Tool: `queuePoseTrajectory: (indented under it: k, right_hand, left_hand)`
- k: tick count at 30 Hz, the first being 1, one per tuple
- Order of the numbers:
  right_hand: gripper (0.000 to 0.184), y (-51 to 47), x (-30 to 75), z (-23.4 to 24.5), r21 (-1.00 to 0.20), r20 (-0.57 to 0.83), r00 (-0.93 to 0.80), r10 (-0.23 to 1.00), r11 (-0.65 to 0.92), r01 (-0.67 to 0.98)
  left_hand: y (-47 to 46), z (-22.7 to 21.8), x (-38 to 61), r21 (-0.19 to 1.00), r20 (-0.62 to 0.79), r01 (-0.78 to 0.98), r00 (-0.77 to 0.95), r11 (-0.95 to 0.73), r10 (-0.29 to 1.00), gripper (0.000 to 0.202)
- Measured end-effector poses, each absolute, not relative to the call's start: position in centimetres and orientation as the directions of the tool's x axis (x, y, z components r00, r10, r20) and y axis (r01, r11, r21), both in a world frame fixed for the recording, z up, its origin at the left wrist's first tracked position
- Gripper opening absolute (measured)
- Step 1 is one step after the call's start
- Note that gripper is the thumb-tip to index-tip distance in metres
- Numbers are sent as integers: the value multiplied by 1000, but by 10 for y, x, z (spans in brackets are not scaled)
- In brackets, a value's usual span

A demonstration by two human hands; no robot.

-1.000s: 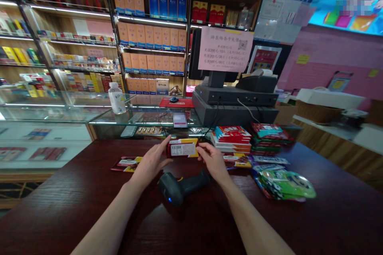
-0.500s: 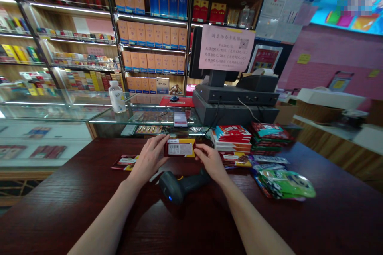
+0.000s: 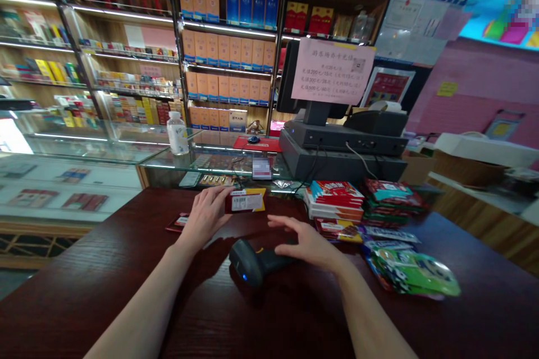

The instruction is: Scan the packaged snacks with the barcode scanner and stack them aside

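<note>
One flat, rectangular wrapped bar (image 3: pixel 247 201), dark red and yellow with a pale barcode label facing us, is held up near centre frame. Below it we note a scanner (image 3: pixel 247 265), dark plastic with a rounded head, on the wood-grained tabletop (image 3: pixel 261 325). Left hand (image 3: pixel 205 216): gripping the bar's left end, back uppermost. Right hand (image 3: pixel 309 242): empty, fingers extended leftward, thumb apart, partly hiding the scanner's handle.
</note>
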State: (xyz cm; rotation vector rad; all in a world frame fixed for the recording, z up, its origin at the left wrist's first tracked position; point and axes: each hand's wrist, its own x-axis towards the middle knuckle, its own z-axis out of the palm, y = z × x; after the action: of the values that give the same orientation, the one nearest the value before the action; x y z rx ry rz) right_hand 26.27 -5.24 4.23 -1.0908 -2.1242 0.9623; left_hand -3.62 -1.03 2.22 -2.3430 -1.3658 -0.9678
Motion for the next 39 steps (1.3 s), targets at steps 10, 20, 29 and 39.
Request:
queuePoseTrajectory:
  k: [10, 20, 29, 39]
  right_hand:
    - [83, -61, 244, 29, -541, 13, -649, 760, 551, 635]
    - [57, -61, 246, 39, -588, 230, -579, 782, 586, 558]
    - [54, -59, 257, 47, -585, 286, -482, 828, 550, 597]
    - [48, -61, 259, 48, -606, 238, -471, 850, 509, 611]
  left_hand:
    - [-5, 21, -51, 106, 724, 873, 261, -477, 639, 67]
    - [-2, 14, -51, 100, 732, 861, 275, -498, 623, 67]
    - [-1, 11, -49, 84, 748, 852, 288, -516, 598, 70]
    - [1, 7, -48, 78, 757, 860, 278, -505, 591, 67]
